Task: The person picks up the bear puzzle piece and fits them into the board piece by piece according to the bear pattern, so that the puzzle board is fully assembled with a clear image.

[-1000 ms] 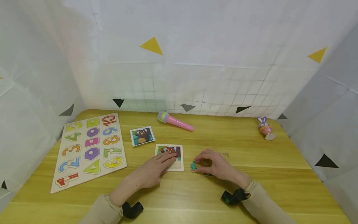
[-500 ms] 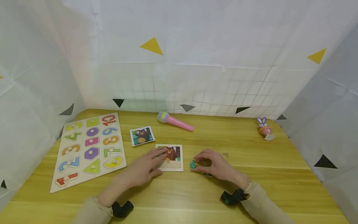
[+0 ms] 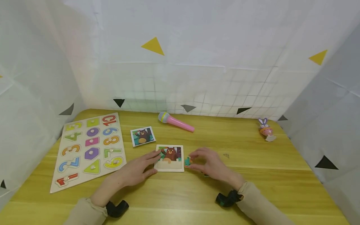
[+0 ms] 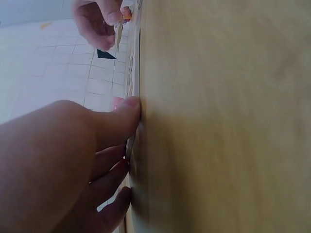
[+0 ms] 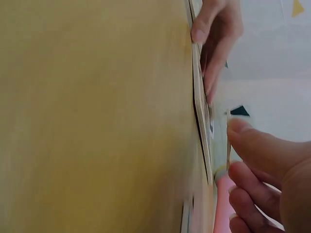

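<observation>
A small square jigsaw puzzle tray (image 3: 168, 166) lies on the table, with bear-picture pieces filling its upper part and bare wood below. My left hand (image 3: 135, 171) rests at its left side, the thumb touching the near left corner and straight fingers at the left edge. Between thumb and fingers my right hand (image 3: 209, 163) pinches a teal and orange puzzle piece (image 3: 187, 162), just right of the tray. The right wrist view shows this piece (image 5: 228, 150) edge-on, raised off the table. Another dark piece (image 3: 206, 175) lies partly hidden under the right hand.
A bear picture card (image 3: 143, 136) lies behind the tray. To the left is a number-and-shape peg board (image 3: 81, 148). A pink toy microphone (image 3: 180, 123) lies at the back, and a bunny figure (image 3: 266, 129) at the back right.
My left hand has drawn back leftward off the bear picture to the tray's left edge. My right hand has moved left with the puzzle piece, closer to the tray.
</observation>
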{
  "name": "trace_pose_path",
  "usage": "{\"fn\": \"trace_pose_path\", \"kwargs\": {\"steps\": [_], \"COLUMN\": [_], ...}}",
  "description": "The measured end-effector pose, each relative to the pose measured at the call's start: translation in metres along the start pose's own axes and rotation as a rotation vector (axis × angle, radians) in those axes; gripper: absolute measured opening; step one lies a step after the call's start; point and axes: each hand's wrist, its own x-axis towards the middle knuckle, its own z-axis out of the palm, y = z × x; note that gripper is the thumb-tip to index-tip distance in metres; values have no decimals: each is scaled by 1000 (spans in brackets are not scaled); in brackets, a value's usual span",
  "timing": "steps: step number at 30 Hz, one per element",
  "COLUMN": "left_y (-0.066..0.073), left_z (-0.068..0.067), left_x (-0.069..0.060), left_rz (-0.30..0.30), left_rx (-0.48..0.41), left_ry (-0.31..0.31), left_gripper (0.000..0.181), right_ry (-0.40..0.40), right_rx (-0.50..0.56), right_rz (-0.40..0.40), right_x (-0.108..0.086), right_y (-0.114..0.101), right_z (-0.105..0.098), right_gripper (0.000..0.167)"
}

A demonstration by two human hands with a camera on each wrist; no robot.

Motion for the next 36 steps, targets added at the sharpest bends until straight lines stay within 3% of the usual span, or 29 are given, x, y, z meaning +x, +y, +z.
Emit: {"fn": "trace_pose_path", "kwargs": {"steps": [13, 22, 36], "left_y": [-1, -2, -4], "left_z": [0, -2, -1], "left_x": [2, 2, 1], "left_rz": [-5, -53, -84], "left_rx": [-27, -47, -46], "left_ry": [9, 7, 6], "left_gripper": [57, 66, 70], "right_ry": [-46, -60, -35], "right_rx": [19, 29, 37], "right_rz": [6, -7, -21], "right_x": [31, 48, 55], "right_y": [-26, -41, -39], "right_z": [31, 44, 69], "right_gripper": [35, 34, 30]}}
